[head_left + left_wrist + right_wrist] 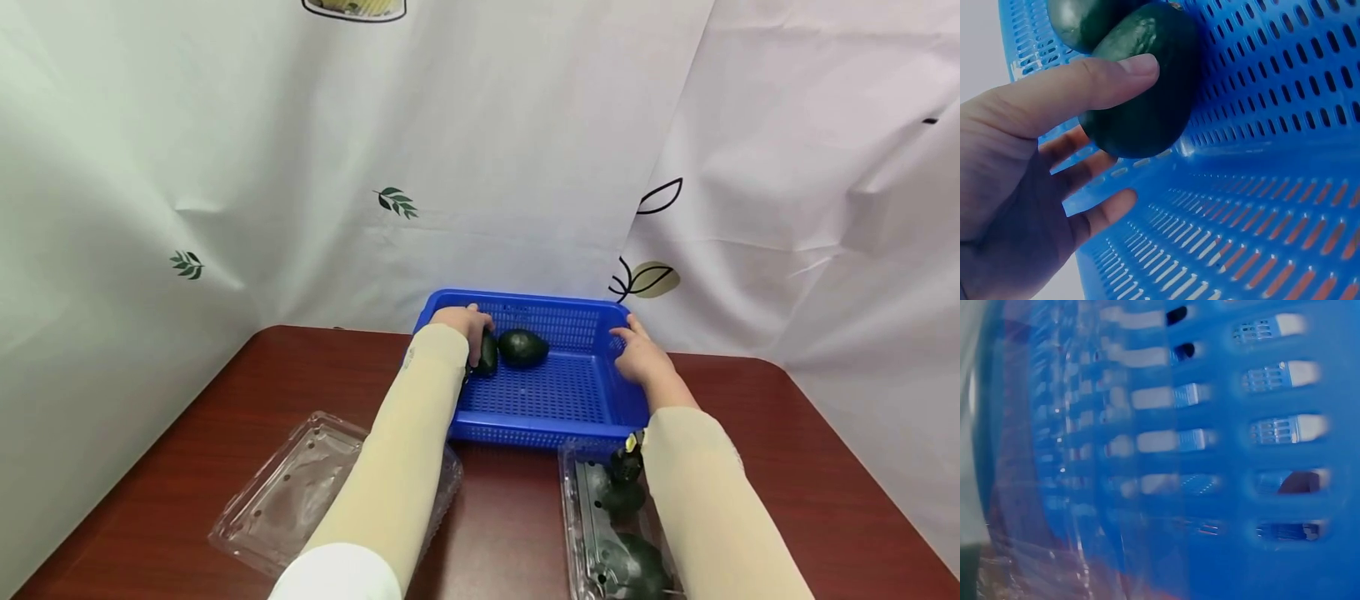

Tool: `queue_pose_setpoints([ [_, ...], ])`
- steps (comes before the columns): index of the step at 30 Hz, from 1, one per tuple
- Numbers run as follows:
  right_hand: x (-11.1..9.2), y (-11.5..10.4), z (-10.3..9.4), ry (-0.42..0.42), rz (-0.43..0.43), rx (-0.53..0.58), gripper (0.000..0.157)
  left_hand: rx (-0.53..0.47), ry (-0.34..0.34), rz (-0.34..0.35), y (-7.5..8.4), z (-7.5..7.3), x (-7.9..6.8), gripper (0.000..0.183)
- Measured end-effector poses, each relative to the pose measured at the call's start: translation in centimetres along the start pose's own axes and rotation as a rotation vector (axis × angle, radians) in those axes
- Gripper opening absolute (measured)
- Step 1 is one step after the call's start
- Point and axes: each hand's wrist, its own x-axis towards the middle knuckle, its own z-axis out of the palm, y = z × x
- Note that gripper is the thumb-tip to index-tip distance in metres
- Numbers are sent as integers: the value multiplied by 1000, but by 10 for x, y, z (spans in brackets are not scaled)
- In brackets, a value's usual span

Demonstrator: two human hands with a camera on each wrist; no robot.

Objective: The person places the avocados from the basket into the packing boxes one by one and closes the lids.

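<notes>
Toward the left edge of the worktop [495, 525], a clear container [277, 500] is lying partly under the left sleeve [408, 417], so the person is probably doing best by carrying that forearm high enough not to drag the plastic. The left hand [459, 324] is reaching in over the left side of the blue basket [543, 428], which is standing near the worktop's back edge. This hand is holding the gripped avocado [488, 354] loosely: the thumb is lying across the skin, other fingers are spreading behind and below it, and the index finger is staying out of sight. The gripped avocado is sitting in the basket's left rear part, touching the second avocado [522, 347] just to its right; good handling is likely calling for light, even thumb pressure and slow movement, so that the two are not knocking or rolling together. Nearer the person, the filled container [567, 517] is lying by the basket's right front corner, with dark avocados [637, 567] showing inside. The right hand [643, 357] is resting at the basket's right rim, thumb and a finger standing apart; whether it is pinching the wall, one cannot tell. Keeping that side steady is probably helping, provided the right sleeve [720, 508] is clearing the plastic below.
</notes>
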Motion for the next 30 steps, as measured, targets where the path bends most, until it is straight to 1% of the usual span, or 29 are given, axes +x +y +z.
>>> queue_pose_setpoints([
  [3,1,0,0,5,0,-3,60,12,-7,5,2,-2,-3,64],
  [6,1,1,1,5,0,-2,59,12,-51,13,3,-3,-5,60],
  [8,1,1,2,7,2,-2,59,13,-86,15,3,-2,-6,62],
  [10,0,0,2,6,2,-1,59,30,-105,15,3,-1,-7,64],
  [12,0,0,2,6,6,-1,59,47,-106,12,3,0,-6,65],
  [15,1,0,1,6,13,-6,59,57,-89,4,3,2,-6,64],
  [17,1,1,1,6,16,-9,59,49,-77,4,3,1,-8,63],
  [21,1,2,1,6,18,-4,59,19,-77,-11,4,1,-9,63],
  [24,1,2,1,7,19,4,59,-3,-93,-29,3,2,-5,64],
  [27,0,1,1,5,19,2,59,-8,-100,-23,3,0,-5,65],
  [30,0,0,0,11,14,-5,59,-8,-101,-7,0,-6,-8,64],
])
